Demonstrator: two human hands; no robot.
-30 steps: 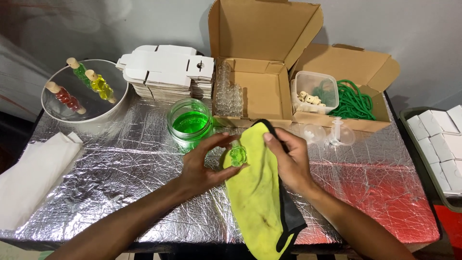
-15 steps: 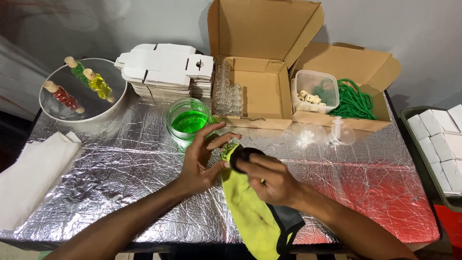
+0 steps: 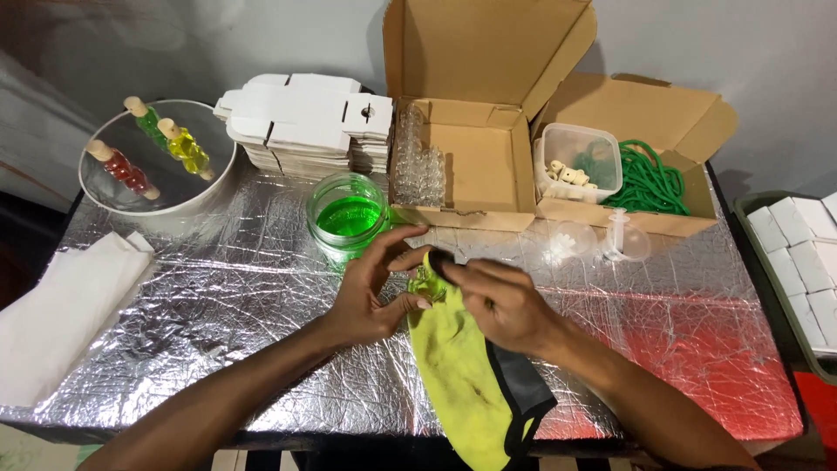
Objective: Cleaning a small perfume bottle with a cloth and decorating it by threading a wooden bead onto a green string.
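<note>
My left hand [image 3: 373, 292] pinches a small glass bottle of green liquid [image 3: 426, 283] over the foil-covered table [image 3: 218, 323]. My right hand [image 3: 499, 301] presses a yellow cloth with a black edge [image 3: 466, 384] against the bottle's top and side; the cloth hangs down toward the table's front edge. Most of the bottle is hidden by fingers and cloth. A glass jar of green liquid [image 3: 349, 216] stands just behind my left hand.
A round bowl [image 3: 157, 166] at back left holds corked bottles of red, green and yellow liquid. Flat white box blanks [image 3: 305, 122], open cardboard boxes [image 3: 475, 166] with empty glass bottles, a tub of corks [image 3: 575, 161], green cord [image 3: 649, 183], folded white cloth [image 3: 61, 310].
My right hand has shifted left with the cloth, from wiping the bottle's right side to covering its top. My left hand has kept its hold on the bottle.
</note>
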